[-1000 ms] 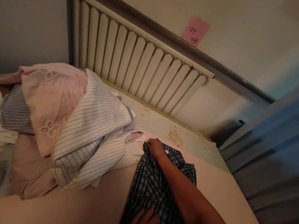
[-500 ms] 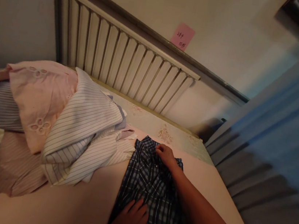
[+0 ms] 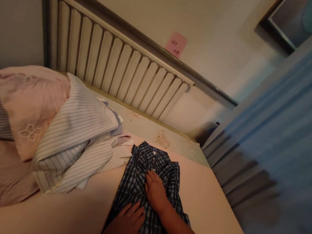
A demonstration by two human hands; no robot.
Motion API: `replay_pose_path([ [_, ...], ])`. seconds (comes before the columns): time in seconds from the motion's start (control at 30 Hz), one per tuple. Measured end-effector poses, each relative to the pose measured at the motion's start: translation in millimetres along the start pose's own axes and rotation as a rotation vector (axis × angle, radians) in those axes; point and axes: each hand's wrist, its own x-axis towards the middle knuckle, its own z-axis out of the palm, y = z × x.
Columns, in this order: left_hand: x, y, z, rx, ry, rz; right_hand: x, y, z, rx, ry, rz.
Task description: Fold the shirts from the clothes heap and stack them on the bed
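A dark blue plaid shirt [image 3: 132, 183] lies front up on the bed, its collar toward the wall and its sleeves not spread out. My right hand [image 3: 155, 190] rests on the front of the shirt below the collar, fingers stretched along the button strip. Lower down, my left hand [image 3: 126, 226] lies flat on the shirt with its fingers apart. Neither hand grips the cloth. The shirt's lower part is partly covered by my forearms and runs out of the view.
To the left is a heap of clothes, with a white striped shirt [image 3: 77, 122] and a pink cloth [image 3: 34, 101] on top. A radiator [image 3: 111, 61] stands behind the bed [image 3: 205, 200]. Blue curtains [image 3: 279, 141] hang at the right.
My right hand has moved from the collar down onto the shirt's front, so the collar now shows. My left hand stays flat on the shirt. The view has shifted a little.
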Motion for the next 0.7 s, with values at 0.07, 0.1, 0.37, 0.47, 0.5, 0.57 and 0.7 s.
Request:
replay_pose_path([
  [0.07,-0.4,-0.6,0.9,0.002,0.024,0.007,0.0,3.1,-5.4,0.053,0.020,-0.015],
  [0.1,-0.6,-1.0,1.5,0.000,0.035,0.015,-0.9,5.5,-9.9,0.086,0.042,-0.015],
  [0.37,0.0,-1.5,2.1,-0.023,0.002,0.007,-9.8,67.0,-40.4,0.235,0.288,0.543],
  [0.47,0.6,-2.7,3.2,-0.027,0.019,0.010,-9.7,98.0,-41.8,0.220,0.317,0.745],
  [0.5,0.8,-3.4,3.8,-0.023,0.024,0.013,-10.2,106.8,-42.0,0.219,0.321,0.807],
  [0.57,1.0,-4.7,5.2,-0.012,0.023,0.019,-11.8,121.0,-42.2,0.237,0.310,0.895],
  [0.7,0.7,-6.2,8.3,0.002,0.030,0.036,-11.2,135.1,-41.3,0.353,0.238,0.889],
])
